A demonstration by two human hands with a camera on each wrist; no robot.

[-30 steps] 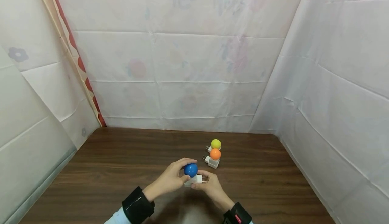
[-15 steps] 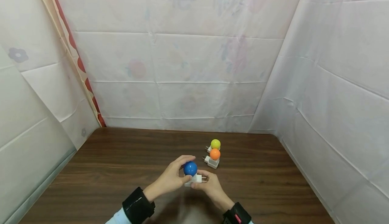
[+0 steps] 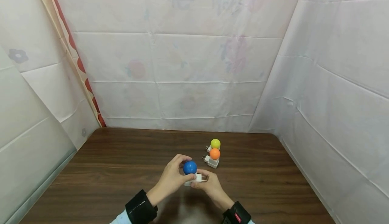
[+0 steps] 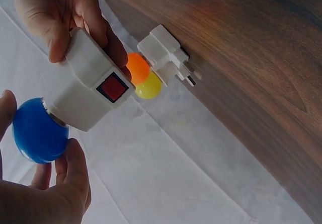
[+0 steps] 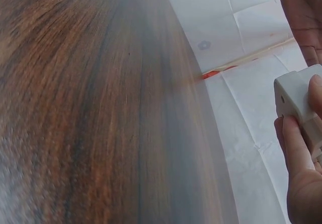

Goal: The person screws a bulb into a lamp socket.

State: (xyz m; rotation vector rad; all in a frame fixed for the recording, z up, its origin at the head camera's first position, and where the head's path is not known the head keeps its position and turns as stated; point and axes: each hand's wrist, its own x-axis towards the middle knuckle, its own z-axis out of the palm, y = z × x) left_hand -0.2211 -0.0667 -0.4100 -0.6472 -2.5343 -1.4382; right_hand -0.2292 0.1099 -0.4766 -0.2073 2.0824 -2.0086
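Observation:
A blue light bulb (image 3: 189,167) sits in a white plug-in lamp holder (image 3: 199,178). A thin metal band shows between the two in the left wrist view. My left hand (image 3: 171,176) grips the blue bulb with thumb and fingertips at its sides. From the right, my right hand (image 3: 211,185) pinches the holder near its plug end, and the prongs point right past the fingers. A red switch (image 4: 111,87) is on the holder's side. In the right wrist view the holder (image 5: 297,95) is partly cut off, and the bulb is out of sight.
Beyond my right hand, an orange bulb (image 3: 214,154) stands in a white holder (image 3: 212,162) on the dark wooden table (image 3: 121,163). Just behind it is a yellow-green bulb (image 3: 215,143) in another holder. White cloth (image 3: 188,58) hangs around the table's back and sides.
My left wrist has shifted slightly right, and the left thumb and fingers have turned around the blue bulb. The bulb appears slightly higher. My right hand and the holder stay nearly still.

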